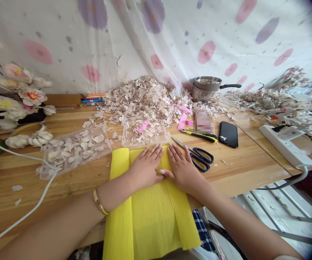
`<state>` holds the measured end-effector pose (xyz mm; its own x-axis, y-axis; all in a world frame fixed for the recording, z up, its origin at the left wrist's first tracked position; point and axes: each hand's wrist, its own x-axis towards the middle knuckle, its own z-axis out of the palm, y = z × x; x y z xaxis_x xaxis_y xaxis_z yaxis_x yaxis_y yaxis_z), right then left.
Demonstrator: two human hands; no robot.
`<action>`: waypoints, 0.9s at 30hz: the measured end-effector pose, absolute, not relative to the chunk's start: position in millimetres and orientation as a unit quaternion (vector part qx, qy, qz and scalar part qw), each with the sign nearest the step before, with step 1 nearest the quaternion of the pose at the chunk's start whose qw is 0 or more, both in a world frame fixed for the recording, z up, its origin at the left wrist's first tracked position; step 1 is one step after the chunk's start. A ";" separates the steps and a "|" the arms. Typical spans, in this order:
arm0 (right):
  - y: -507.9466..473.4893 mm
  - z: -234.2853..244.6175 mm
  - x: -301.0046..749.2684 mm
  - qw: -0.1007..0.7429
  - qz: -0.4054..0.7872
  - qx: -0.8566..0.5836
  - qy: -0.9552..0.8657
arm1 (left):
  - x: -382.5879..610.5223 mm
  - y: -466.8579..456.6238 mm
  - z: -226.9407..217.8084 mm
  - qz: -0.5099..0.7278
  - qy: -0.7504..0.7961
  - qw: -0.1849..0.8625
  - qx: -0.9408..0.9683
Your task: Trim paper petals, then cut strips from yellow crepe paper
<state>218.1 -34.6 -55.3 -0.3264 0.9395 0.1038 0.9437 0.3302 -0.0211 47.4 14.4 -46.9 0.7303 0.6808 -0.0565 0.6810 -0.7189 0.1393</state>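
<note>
My left hand (145, 168) and my right hand (181, 170) lie flat, side by side, on a sheet of yellow crepe paper (150, 216). The paper hangs over the front edge of the wooden table (239, 169) and has folded layers. Its far end touches a transparent plastic tray (145, 139) holding pale paper petals. Just right of my right hand lie blue-handled scissors (200, 159). A second tray of petals (74, 151) sits left of my left hand. A gold bangle (99, 202) circles my left wrist.
A large heap of pale paper petals (142, 101) fills the back of the table, with pink paper strips (183, 121), a black phone (228, 134) and a steel pot (207, 88) nearby. Further off are a white power strip (286, 144), a glue gun (275, 112) and paper flowers (17, 94). A white cable (28, 202) crosses the left.
</note>
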 end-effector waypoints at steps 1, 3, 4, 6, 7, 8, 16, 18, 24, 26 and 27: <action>-36.2 -56.8 219.7 0.054 -0.028 -0.575 -0.816 | 47.4 14.2 -46.9 0.000 0.369 0.075 0.927; -40.8 -59.0 223.0 0.061 -0.039 -0.570 -0.818 | 47.9 13.1 -46.6 0.002 0.372 0.072 0.925; -43.5 -59.7 224.4 0.063 -0.044 -0.569 -0.819 | 48.2 12.5 -46.4 0.005 0.373 0.069 0.925; -49.8 -60.0 226.5 0.061 -0.050 -0.567 -0.820 | 48.9 11.4 -46.3 0.014 0.374 0.062 0.925; -53.1 -59.7 227.4 0.058 -0.051 -0.566 -0.821 | 49.1 11.1 -46.2 0.019 0.374 0.058 0.926; -56.7 -59.1 228.1 0.056 -0.052 -0.565 -0.822 | 49.3 10.9 -46.2 0.023 0.373 0.055 0.926; -100.2 -50.9 237.0 0.030 -0.049 -0.538 -0.841 | 48.7 9.9 -45.7 0.015 0.373 0.042 0.927; -114.9 -49.6 238.8 0.024 -0.045 -0.527 -0.848 | 48.6 9.6 -46.3 0.016 0.373 0.039 0.927; -155.2 -43.8 244.6 0.056 -0.039 -0.505 -0.860 | 48.7 9.5 -45.9 0.010 0.372 0.040 0.927; -167.4 -40.2 250.7 0.092 0.009 -0.502 -0.860 | 48.7 9.5 -45.3 0.008 0.374 0.041 0.927; -173.2 -38.8 254.4 0.131 0.044 -0.515 -0.846 | 48.7 9.5 -45.1 0.006 0.375 0.042 0.926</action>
